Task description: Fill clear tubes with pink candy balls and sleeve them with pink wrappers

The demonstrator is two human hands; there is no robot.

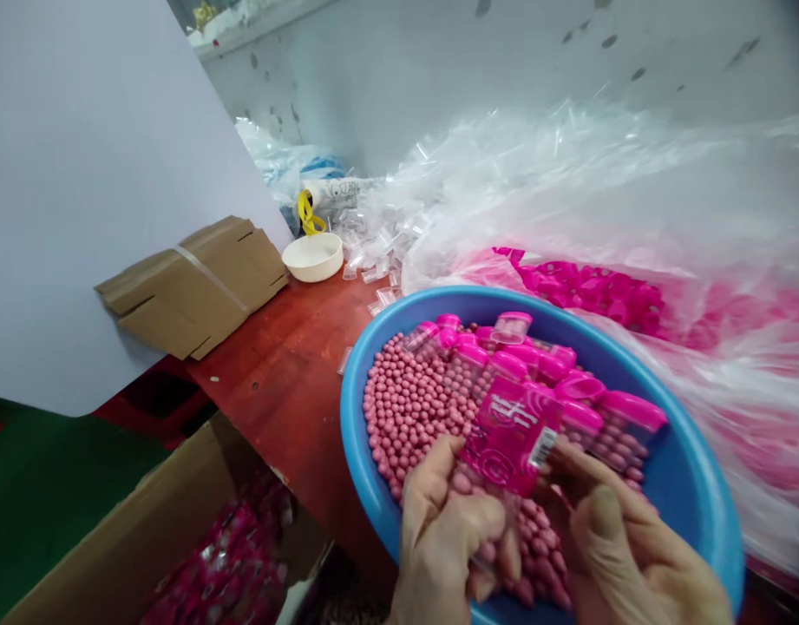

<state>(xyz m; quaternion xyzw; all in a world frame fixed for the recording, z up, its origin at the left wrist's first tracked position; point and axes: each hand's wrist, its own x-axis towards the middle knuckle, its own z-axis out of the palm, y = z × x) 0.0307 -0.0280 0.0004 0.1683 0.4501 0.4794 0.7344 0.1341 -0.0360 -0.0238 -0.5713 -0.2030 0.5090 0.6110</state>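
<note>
A blue basin holds many small pink candy balls and several clear little bottles with pink caps. Over the basin both my hands pinch one pink printed packet with a barcode label. My left hand is closed on its lower left part, and a clear piece I cannot make out shows under the fingers. My right hand is closed on the packet's lower right corner by the barcode.
A red-brown table carries a white bowl, folded cardboard and loose clear tubes. Clear plastic bags with pink caps lie behind the basin. A cardboard box of pink packets stands at lower left, with a white sheet above it.
</note>
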